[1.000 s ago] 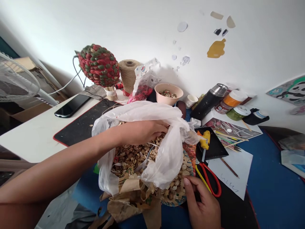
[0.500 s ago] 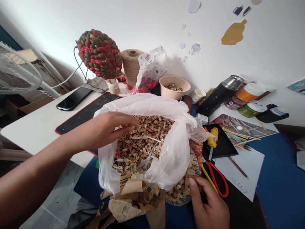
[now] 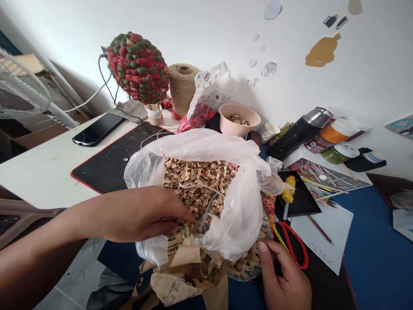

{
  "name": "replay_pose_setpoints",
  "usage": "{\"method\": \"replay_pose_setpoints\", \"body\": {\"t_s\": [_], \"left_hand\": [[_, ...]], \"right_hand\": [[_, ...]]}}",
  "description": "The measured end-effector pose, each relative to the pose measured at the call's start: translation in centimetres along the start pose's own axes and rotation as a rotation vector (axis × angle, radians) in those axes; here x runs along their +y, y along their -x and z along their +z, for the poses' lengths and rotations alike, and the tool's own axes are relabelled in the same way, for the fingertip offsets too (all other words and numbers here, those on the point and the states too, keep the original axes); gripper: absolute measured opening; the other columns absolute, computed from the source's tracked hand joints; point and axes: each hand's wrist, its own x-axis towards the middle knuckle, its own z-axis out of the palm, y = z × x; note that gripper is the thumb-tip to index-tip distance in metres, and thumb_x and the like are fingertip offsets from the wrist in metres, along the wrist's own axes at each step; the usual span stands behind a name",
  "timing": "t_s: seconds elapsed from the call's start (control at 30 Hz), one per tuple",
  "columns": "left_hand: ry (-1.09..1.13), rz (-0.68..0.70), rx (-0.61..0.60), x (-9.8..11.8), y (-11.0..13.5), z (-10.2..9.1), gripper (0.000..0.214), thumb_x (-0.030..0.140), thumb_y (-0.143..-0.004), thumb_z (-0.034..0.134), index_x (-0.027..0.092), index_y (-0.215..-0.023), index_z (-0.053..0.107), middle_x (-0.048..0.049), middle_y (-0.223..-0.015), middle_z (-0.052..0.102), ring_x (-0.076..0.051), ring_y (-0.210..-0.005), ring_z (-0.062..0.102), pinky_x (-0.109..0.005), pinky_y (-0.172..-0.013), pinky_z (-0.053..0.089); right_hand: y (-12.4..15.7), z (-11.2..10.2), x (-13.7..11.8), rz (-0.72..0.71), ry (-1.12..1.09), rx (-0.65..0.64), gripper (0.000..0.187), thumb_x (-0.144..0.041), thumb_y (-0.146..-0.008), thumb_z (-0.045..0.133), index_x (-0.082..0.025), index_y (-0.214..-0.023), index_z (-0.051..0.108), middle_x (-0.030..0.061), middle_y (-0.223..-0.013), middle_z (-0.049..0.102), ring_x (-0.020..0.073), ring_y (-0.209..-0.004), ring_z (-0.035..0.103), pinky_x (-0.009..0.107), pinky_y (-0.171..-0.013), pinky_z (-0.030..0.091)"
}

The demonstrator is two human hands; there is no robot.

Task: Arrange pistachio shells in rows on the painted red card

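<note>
A white plastic bag (image 3: 238,215) with its mouth rolled back holds many pale brown nut shells (image 3: 193,172). My left hand (image 3: 145,213) reaches over the near left rim, fingers closed together and fingertips down among the shells; whatever they pinch is hidden. My right hand (image 3: 284,271) grips the right edge of a round woven tray (image 3: 243,273) between thumb and fingers. More shells lie on that tray, partly under the bag. Torn brown paper (image 3: 180,284) hangs at the near side of the bag.
Red-handled scissors (image 3: 301,249), a yellow glue gun (image 3: 288,189) on a black tray and a pencil lie to the right. Behind stand a pink bowl (image 3: 238,120), a twine spool (image 3: 183,88), a red-green shell-covered ball (image 3: 138,69) and a black flask (image 3: 297,133). A phone (image 3: 98,129) lies left.
My left hand has moved down and nearer to me, from above the shells at the back left to the near side of the bag. The right hand stays at the tray's edge.
</note>
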Motion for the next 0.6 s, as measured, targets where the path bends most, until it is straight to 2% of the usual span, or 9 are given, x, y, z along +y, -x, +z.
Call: {"method": "replay_pose_setpoints", "body": {"t_s": [0.1, 0.23, 0.33, 0.4, 0.43, 0.6], "left_hand": [[0.144, 0.013, -0.040, -1.2, -1.5, -0.1, 0.036, 0.021, -0.118, 0.067, 0.035, -0.146, 0.087, -0.0059, -0.136, 0.093, -0.024, -0.124, 0.089, -0.028, -0.108, 0.068], [0.157, -0.035, 0.104, -3.5, -3.2, -1.0, 0.036, 0.033, -0.119, 0.067, 0.032, -0.150, 0.087, -0.0078, -0.160, 0.085, -0.028, -0.147, 0.080, -0.039, -0.127, 0.063], [0.139, -0.161, 0.283, -4.4, -3.0, -1.5, 0.037, 0.045, -0.119, 0.066, 0.033, -0.147, 0.088, -0.0059, -0.148, 0.090, -0.027, -0.129, 0.086, -0.039, -0.113, 0.069], [0.156, -0.213, 0.323, -4.1, -2.3, -1.6, 0.033, 0.049, -0.119, 0.068, 0.033, -0.138, 0.090, -0.0042, -0.137, 0.093, -0.025, -0.117, 0.088, -0.034, -0.101, 0.070], [0.181, -0.206, 0.292, -3.7, -1.8, -1.7, 0.030, 0.049, -0.119, 0.068, 0.033, -0.132, 0.091, -0.0037, -0.131, 0.094, -0.024, -0.112, 0.088, -0.032, -0.096, 0.070], [0.282, -0.088, -0.083, -0.3, 0.5, -1.5, 0.023, 0.030, -0.119, 0.068, 0.033, -0.113, 0.090, -0.0023, -0.104, 0.093, -0.021, -0.091, 0.087, -0.026, -0.081, 0.066]], "right_hand": [[0.2, 0.2, -0.3, 0.047, -0.023, 0.014, 0.063, -0.085, -0.115, 0.068, -0.028, -0.098, 0.092, 0.0052, -0.100, 0.094, 0.0238, -0.083, 0.088, 0.028, -0.077, 0.065], [0.1, 0.1, 0.0, -0.007, -0.011, 0.000, 0.060, -0.082, -0.114, 0.072, -0.028, -0.098, 0.093, 0.0046, -0.097, 0.094, 0.0220, -0.079, 0.087, 0.025, -0.074, 0.065], [0.2, 0.0, 0.1, 0.007, -0.013, -0.002, 0.059, -0.080, -0.116, 0.070, -0.028, -0.099, 0.092, 0.0053, -0.100, 0.094, 0.0226, -0.081, 0.088, 0.026, -0.075, 0.066], [0.2, 0.0, 0.1, 0.028, -0.019, 0.000, 0.060, -0.080, -0.117, 0.069, -0.028, -0.099, 0.092, 0.0057, -0.102, 0.094, 0.0232, -0.084, 0.088, 0.027, -0.078, 0.066], [0.1, -0.1, 0.1, 0.021, -0.014, -0.002, 0.059, -0.080, -0.117, 0.069, -0.028, -0.100, 0.092, 0.0060, -0.102, 0.094, 0.0234, -0.084, 0.088, 0.027, -0.078, 0.067], [-0.4, -0.7, 0.9, -0.151, 0.058, -0.057, 0.049, -0.068, -0.119, 0.073, -0.028, -0.101, 0.095, 0.0053, -0.099, 0.096, 0.0218, -0.078, 0.091, 0.022, -0.069, 0.067]]}}
